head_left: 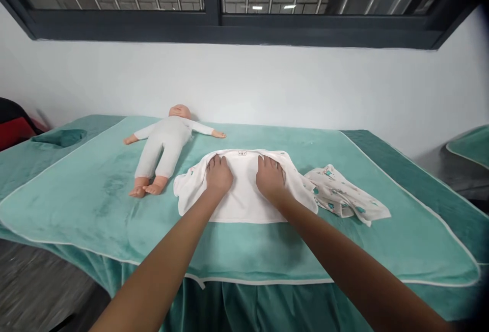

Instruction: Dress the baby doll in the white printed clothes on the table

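Note:
A white baby shirt [244, 194] is spread on the green cover, its small printed label at the top middle. My left hand [219, 175] is on the shirt's left part near the neckline, its fingers curled on the cloth. On the other side of the label, my right hand [270, 176] has its fingers closed on the cloth in the same way. Its fingertips are partly hidden in the folds. The shirt's right sleeve [344, 194], white with small green and coloured prints, lies crumpled to the right; I cannot tell whether it is a separate garment.
A baby doll [168, 141] in a white bodysuit lies on its back at the left, arms spread. The green plush cover [95, 189] drapes over the bed's front edge. Behind stand a white wall [244, 82] and a dark window frame [229, 31]. A red and black item [15, 131] sits far left.

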A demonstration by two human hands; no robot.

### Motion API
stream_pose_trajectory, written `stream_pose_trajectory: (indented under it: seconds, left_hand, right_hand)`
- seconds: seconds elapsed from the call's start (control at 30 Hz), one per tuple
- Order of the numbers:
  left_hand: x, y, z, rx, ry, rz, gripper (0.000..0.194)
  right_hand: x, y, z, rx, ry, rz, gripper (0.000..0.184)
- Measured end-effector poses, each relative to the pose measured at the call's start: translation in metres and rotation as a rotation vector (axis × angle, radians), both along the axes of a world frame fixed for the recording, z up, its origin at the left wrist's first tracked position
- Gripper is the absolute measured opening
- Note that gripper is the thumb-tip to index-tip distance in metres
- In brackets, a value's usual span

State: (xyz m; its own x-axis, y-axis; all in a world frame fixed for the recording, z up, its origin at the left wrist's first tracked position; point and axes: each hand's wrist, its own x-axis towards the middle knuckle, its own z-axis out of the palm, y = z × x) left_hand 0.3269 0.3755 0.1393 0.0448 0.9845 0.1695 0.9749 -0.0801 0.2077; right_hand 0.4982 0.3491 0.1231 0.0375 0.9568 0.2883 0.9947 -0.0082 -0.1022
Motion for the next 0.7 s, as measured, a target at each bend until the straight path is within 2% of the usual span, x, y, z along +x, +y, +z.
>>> stream_pose_trajectory:
  seconds: [0.27,0.53,0.7]
  left_hand:
    - [0.026,0.042,-0.001,-0.013,-0.107,0.143,0.05]
    - [0.031,0.06,-0.022,0.019,-0.069,0.026,0.063]
    - [0.033,0.062,-0.028,-0.001,-0.03,0.035,0.067]
  right_hand:
    - [0.004,0.025,-0.001,0.056,-0.007,-0.016,0.051]
    - [0.024,0.06,-0.009,0.009,0.012,-0.006,0.042]
    - [0.024,0.066,-0.014,-0.017,0.013,0.02,0.043]
